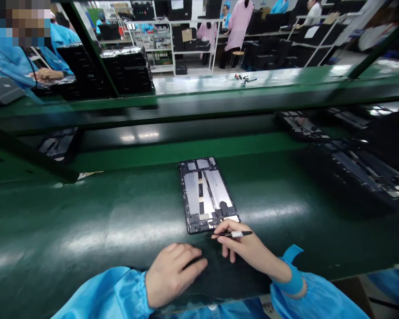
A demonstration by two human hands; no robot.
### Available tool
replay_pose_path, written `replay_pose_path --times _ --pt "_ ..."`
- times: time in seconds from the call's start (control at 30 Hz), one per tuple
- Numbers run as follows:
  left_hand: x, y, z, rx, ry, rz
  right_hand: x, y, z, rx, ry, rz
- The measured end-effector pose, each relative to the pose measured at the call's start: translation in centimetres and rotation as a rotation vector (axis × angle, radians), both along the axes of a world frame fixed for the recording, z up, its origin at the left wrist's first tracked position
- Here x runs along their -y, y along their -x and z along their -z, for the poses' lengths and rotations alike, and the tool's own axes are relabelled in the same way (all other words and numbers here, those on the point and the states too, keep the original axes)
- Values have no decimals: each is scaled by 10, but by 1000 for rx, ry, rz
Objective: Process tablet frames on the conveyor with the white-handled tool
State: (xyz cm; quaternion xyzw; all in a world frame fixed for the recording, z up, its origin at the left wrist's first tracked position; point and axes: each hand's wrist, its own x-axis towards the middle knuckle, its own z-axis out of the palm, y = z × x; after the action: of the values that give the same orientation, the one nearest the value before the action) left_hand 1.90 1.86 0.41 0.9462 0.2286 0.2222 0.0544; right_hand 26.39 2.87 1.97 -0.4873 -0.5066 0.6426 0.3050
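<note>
The right hand (244, 244) pinches a black pen (236, 234) beside a tablet frame (206, 195); the left hand's (174, 274) curled grip on the worktop (86, 230) is unclear.

Tablet frame (204, 195) looked matt black plastic, smooth silver metal panels. Bench mat (86, 230) glossy green. Thin tool (239, 234) black plastic. Sleeve (116, 288) sheeny blue cloth.
</note>
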Motion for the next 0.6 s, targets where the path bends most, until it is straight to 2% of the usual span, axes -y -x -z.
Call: replay_pose_path --times 0.07,0.13,0.3,0.37,0.47,0.6 --pt "11 -3 1 -44 42 81 5 -4 5 -71 98 12" --pt "16 -5 2 -85 50 92 9 -6 10 -96 155 22" --pt "12 -4 4 -133 22 67 8 -6 5 9 159 -61" --pt "11 -3 4 -137 19 88 4 -6 -2 111 104 -108" --pt "11 -3 5 -137 32 96 0 -5 -12 289 -61 -204" --pt "12 -4 5 -116 49 90 -3 0 -15 405 -242 -292"
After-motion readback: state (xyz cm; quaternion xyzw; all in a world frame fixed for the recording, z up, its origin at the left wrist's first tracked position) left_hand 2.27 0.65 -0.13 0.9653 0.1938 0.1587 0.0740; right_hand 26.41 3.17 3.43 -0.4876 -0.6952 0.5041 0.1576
